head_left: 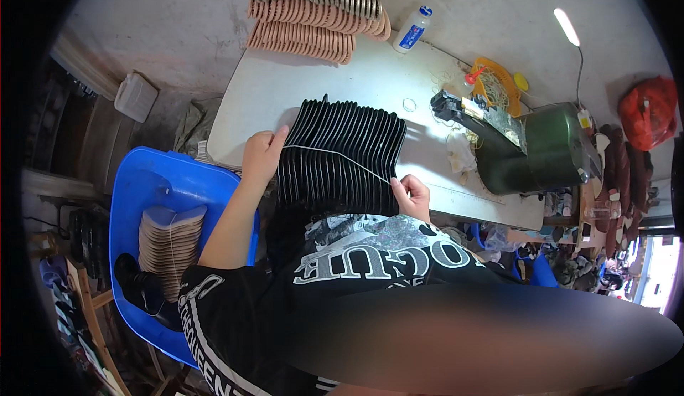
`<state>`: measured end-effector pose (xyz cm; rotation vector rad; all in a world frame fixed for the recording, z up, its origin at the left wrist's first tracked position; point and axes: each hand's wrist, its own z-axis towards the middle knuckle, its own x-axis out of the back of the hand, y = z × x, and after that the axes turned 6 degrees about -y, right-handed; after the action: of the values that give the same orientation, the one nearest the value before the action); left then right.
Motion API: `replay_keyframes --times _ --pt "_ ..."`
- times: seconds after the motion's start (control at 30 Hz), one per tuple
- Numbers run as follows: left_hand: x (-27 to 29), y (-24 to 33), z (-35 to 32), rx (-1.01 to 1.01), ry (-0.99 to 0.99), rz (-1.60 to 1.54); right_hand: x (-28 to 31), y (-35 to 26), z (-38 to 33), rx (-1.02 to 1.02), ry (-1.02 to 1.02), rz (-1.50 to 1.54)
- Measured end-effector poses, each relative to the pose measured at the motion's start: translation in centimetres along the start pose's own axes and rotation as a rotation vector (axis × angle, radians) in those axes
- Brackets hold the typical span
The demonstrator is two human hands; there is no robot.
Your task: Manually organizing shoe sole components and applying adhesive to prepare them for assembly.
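A long row of black, glossy-edged shoe soles [342, 139] stands packed together at the near edge of the white table, against my body. Its left end is gripped by my left hand [263, 155], thumb up and fingers partly hidden behind the end sole. A pale rubber band [313, 150] runs from that hand across the top of the row, slanting down to the right. At the right end, my right hand [412, 195] pinches the band between thumb and curled fingers and pulls it taut.
Pink and bronze sole stacks [306, 14] stand at the table's back beside a white bottle [412, 29]. Rightward are a yellow basket [514, 86] of rubber bands, a dark green machine [534, 150] and a lit lamp [567, 27]. A blue tub [132, 203] with banded beige soles is left.
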<state>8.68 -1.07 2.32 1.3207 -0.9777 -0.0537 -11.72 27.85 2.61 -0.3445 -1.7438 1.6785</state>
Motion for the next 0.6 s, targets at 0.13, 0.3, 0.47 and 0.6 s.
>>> replay_keyframes --times 0.13,0.3,0.47,0.6 --pt "0.3 -0.6 0.1 0.027 -0.006 -0.035 0.2 -0.9 1.5 -0.191 -0.002 0.093" --pt "-0.5 0.9 4.4 0.178 -0.332 -0.431 0.4 -2.8 7.8 -0.636 -0.219 0.202" --pt "-1.2 3.7 4.2 0.401 -0.446 -0.931 -1.6 -4.6 8.8 -0.657 -0.123 0.470" --pt "0.5 7.0 2.5 0.082 -0.257 -0.997 -1.6 -6.9 9.4 -0.230 -0.049 0.584"
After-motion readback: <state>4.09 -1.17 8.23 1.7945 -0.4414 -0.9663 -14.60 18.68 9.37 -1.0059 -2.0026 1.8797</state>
